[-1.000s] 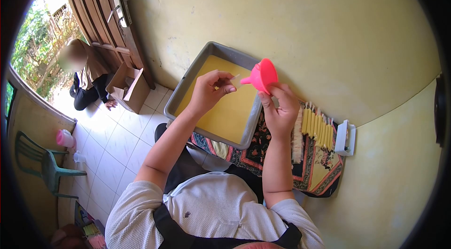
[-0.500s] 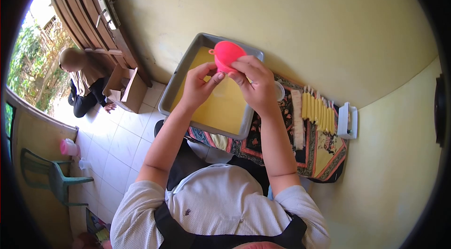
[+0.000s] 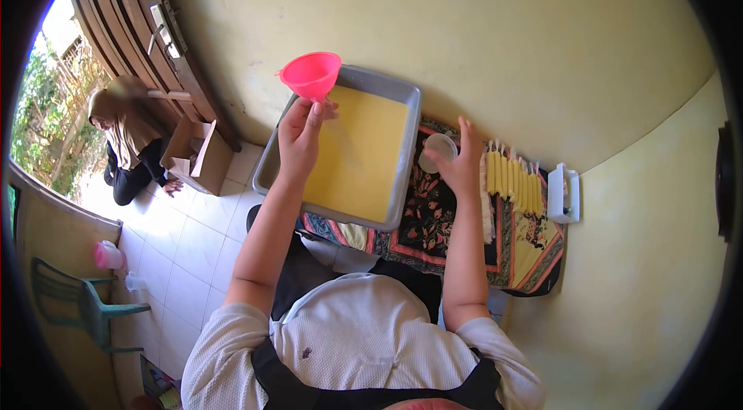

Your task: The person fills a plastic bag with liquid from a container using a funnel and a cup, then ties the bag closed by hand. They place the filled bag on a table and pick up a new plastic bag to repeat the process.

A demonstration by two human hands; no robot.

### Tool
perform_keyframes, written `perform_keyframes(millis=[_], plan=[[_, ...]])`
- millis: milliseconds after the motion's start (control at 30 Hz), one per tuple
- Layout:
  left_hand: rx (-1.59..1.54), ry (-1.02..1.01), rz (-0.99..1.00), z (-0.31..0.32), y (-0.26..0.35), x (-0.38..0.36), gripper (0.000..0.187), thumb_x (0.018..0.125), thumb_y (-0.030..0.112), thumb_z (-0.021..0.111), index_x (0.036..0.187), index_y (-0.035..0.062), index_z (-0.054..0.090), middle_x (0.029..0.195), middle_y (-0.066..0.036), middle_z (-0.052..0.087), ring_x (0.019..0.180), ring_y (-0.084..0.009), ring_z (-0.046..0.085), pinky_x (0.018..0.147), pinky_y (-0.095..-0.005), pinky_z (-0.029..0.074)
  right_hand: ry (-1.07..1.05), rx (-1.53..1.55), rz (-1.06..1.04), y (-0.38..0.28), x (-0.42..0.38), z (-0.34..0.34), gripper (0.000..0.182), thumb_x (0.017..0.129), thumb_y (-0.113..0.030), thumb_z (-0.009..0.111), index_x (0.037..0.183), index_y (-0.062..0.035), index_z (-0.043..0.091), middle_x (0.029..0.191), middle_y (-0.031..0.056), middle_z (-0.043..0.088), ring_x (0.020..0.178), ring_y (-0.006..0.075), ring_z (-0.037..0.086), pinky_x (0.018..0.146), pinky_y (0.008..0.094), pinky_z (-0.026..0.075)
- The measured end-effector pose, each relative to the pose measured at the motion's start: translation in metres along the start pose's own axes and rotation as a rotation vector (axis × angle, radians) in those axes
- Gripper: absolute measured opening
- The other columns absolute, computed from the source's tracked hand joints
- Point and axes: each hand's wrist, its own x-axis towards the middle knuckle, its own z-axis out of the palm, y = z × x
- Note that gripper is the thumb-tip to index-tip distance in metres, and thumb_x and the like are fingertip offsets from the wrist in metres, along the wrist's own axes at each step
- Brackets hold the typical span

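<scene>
My left hand (image 3: 302,135) is closed around the neck of a pink funnel (image 3: 311,75), with the wide mouth up. A clear, thin plastic strip (image 3: 348,145) hangs from beside the fingers over the basin. Beneath it sits a grey rectangular basin (image 3: 412,150) of yellow liquid (image 3: 368,178). My right hand (image 3: 463,166) is off to the right with its fingers spread, the thumb right at the rim of a clear round cup (image 3: 440,148) on the patterned cloth.
Filled yellow tubes (image 3: 515,181) lie in a row on the patterned cloth (image 3: 433,232), near a white container (image 3: 563,193). At left, a person (image 3: 131,135) sits by a cardboard box (image 3: 197,158) and the door (image 3: 143,23). A green chair (image 3: 89,298) stands lower left.
The funnel has moved left and tipped upright in my left hand. My right hand has let go of it and moved right to the clear cup.
</scene>
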Motion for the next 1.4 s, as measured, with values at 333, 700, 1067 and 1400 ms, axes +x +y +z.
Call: perform_keyframes(millis=[333, 700, 1067, 1400], plan=[[0.0, -0.024, 0.057, -0.009, 0.002, 0.008, 0.022, 0.116, 0.014, 0.064, 0.128, -0.0036, 0.067, 0.114, -0.003, 0.071, 0.105, -0.0122, 0.068, 0.099, -0.0306, 0.053, 0.029, 0.179, 0.154, 0.028, -0.013, 0.032, 0.106, 0.077, -0.02, 0.096, 0.165, -0.0015, 0.04, 0.144, 0.0245, 0.058, 0.132, 0.0432, 0.06, 0.114, 0.0529, 0.051], [0.077, 0.053, 0.091, -0.031, -0.006, -0.002, 0.021, 0.114, 0.012, 0.066, 0.127, -0.0041, 0.067, 0.105, -0.001, 0.068, 0.096, -0.01, 0.066, 0.09, -0.0276, 0.054, -0.29, -0.039, -0.438, -0.095, 0.081, 0.047, 0.086, 0.076, -0.012, 0.091, 0.155, -0.0105, 0.055, 0.149, 0.0127, 0.064, 0.14, 0.035, 0.059, 0.123, 0.0571, 0.043], [0.393, 0.067, 0.215, -0.03, -0.004, -0.008, 0.021, 0.109, 0.01, 0.071, 0.125, -0.0049, 0.07, 0.096, -0.006, 0.074, 0.083, -0.0125, 0.073, 0.077, -0.0282, 0.058, -0.801, -0.164, -0.482, -0.082, 0.081, 0.115, 0.087, 0.074, -0.022, 0.096, 0.153, -0.0128, 0.061, 0.147, 0.0112, 0.067, 0.141, 0.0321, 0.061, 0.125, 0.0555, 0.041], [0.377, 0.025, 0.116, -0.026, 0.006, -0.01, 0.026, 0.113, 0.012, 0.066, 0.131, -0.0063, 0.067, 0.103, -0.007, 0.079, 0.088, -0.0117, 0.073, 0.083, -0.0276, 0.058, -0.359, 0.316, -0.261, -0.088, 0.081, 0.101, 0.085, 0.075, -0.02, 0.092, 0.151, -0.0006, 0.059, 0.145, 0.0224, 0.067, 0.132, 0.0393, 0.068, 0.112, 0.0472, 0.056]])
